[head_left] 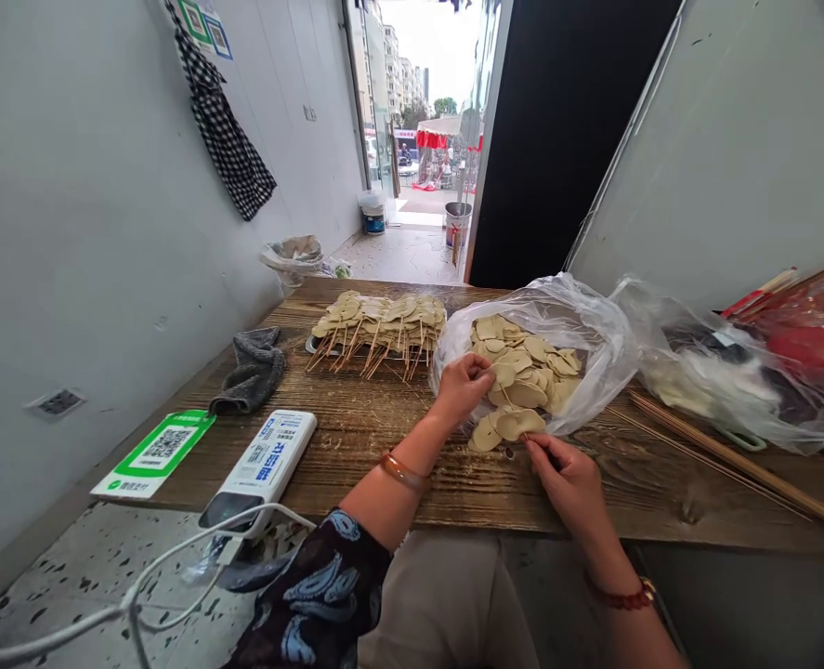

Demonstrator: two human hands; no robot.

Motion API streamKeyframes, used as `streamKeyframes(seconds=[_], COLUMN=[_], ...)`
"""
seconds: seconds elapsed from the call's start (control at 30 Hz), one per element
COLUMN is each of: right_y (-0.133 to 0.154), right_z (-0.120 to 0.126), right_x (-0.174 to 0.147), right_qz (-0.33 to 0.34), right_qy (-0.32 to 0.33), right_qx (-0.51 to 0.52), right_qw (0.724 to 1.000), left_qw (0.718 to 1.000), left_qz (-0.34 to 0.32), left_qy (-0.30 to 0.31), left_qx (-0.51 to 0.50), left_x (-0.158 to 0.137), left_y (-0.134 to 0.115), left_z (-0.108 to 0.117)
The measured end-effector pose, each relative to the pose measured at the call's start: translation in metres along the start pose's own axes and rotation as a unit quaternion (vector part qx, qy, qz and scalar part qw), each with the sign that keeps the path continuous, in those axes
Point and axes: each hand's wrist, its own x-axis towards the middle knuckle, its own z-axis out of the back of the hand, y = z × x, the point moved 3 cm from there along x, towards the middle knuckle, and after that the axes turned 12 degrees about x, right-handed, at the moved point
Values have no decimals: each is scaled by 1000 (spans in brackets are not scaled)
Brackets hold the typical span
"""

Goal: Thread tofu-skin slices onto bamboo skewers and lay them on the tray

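Observation:
My right hand (566,472) pinches the lower end of a thin skewer bearing flat, beige oval slices (519,424) of a food I cannot identify. Just beyond it, the fingers of my left hand (464,383) are closed on the edge of a loose beige slice (503,375), close to the skewer's far end. Both hands are at the near side of an open clear plastic bag (603,339). Inside the bag lies a heap of similar slices (523,348). Farther left, filled skewers (380,325) are piled with their sticks pointing towards me.
On the wooden table (376,465) lie a grey cloth (250,367), a green QR-code card (157,455) and a white device (265,469) with a cable. Bare skewers (738,455) and another plastic bag (725,372) are to the right.

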Motion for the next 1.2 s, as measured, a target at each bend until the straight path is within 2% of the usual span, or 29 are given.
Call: streamKeyframes(seconds=[0.23, 0.43, 0.57, 0.8, 1.0, 1.2], right_y=[-3, -5, 1, 8, 15, 17], right_z=[0, 2, 3, 1, 0, 1], right_x=[0, 0, 0, 2, 5, 7], right_qz=[-6, -32, -47, -7, 21, 16], right_qy=[6, -26, -50, -51, -29, -40], right_qx=[3, 13, 25, 31, 26, 35], right_qw=[1000, 999, 997, 998, 999, 998], left_qw=[999, 995, 987, 958, 956, 967], left_qz=[-26, -21, 29, 87, 117, 115], left_qy=[8, 101, 130, 197, 146, 136], left_qx=[31, -12, -87, -190, -226, -182], left_x=[-3, -13, -17, -22, -17, -14], left_y=[-5, -10, -10, -6, -11, -16], left_z=[-1, -12, -15, -19, -14, -13])
